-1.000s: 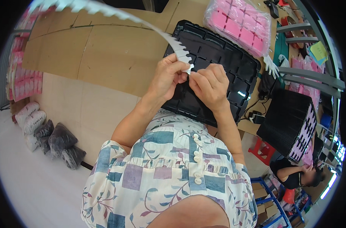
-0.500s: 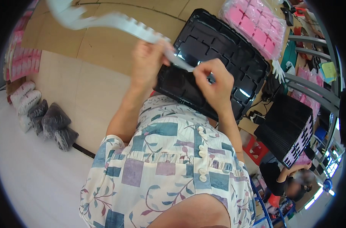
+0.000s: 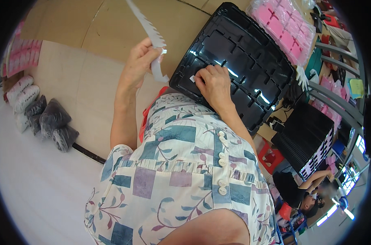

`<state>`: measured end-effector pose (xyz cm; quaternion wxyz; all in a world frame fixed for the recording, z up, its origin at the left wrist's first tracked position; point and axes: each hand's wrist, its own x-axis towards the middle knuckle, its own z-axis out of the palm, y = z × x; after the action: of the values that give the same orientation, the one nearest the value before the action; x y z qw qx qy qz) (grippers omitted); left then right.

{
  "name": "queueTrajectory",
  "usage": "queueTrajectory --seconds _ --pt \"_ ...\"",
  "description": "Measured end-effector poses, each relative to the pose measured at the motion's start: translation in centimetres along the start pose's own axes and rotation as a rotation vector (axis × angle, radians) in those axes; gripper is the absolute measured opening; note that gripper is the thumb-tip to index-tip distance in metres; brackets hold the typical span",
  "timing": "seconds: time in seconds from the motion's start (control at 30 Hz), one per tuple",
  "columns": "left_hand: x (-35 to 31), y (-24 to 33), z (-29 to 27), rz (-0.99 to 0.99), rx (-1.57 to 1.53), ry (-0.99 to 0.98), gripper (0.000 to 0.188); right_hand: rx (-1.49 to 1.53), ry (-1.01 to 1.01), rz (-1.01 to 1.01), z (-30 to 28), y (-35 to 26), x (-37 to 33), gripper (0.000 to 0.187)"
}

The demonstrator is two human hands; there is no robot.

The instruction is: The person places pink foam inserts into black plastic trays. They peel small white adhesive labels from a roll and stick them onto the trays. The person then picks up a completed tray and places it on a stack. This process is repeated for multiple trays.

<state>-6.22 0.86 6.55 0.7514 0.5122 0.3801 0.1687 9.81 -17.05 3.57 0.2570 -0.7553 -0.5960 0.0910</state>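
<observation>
A white strip of paper with a toothed edge (image 3: 150,30) is pinched in my left hand (image 3: 141,63), its short end hanging below the fingers. That hand is off the left edge of a large black plastic tray (image 3: 234,47) with moulded compartments and a glossy surface. On the tray's near left part rests my right hand (image 3: 215,85), fingers curled and pressed together. A small white label (image 3: 192,79) shows at its thumb tip, against the tray. The fingers partly hide how it is held.
Pink moulded pieces in clear plastic (image 3: 281,30) lie beyond the tray's right side. A stack of black trays (image 3: 303,132) stands at right, by a red stool (image 3: 270,157) and another person (image 3: 289,188). Dark bags (image 3: 55,118) sit on the left floor.
My hands have moved apart. The left went left and slightly down with the strip; the right came down onto the tray, off the strip's end, with a small white label at its fingertips.
</observation>
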Motion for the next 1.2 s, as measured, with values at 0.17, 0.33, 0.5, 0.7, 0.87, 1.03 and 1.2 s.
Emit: queueTrajectory --seconds 0.17,0.33,0.5,0.7,0.87,1.03,1.2 --pt "0.7 -1.1 1.8 0.025 -0.056 -0.108 0.011 0.034 0.037 0.045 0.4 0.3 -0.3 0.007" --pt "1.6 -1.2 3.1 0.065 -0.123 -0.130 0.011 -0.039 0.056 0.029 0.6 0.0 -0.2 0.006" --pt "2.0 -1.0 3.3 0.092 -0.138 -0.120 0.011 -0.144 0.041 0.046 0.8 -0.4 -0.1 0.009" --pt "1.8 -1.2 3.2 0.107 -0.173 -0.093 0.010 -0.293 -0.093 0.087 1.3 -1.1 1.1 0.016" --pt "1.5 -1.1 3.4 0.140 -0.199 -0.105 0.009 -0.427 -0.221 -0.242 0.8 -1.4 1.1 0.016" --pt "1.4 -0.2 3.5 0.177 -0.115 -0.067 0.012 0.130 -0.160 -0.264 0.1 0.7 -0.8 0.008" --pt "1.7 0.3 3.1 0.104 -0.028 -0.109 0.017 1.225 0.132 0.628 -3.1 2.6 -1.2 0.007"
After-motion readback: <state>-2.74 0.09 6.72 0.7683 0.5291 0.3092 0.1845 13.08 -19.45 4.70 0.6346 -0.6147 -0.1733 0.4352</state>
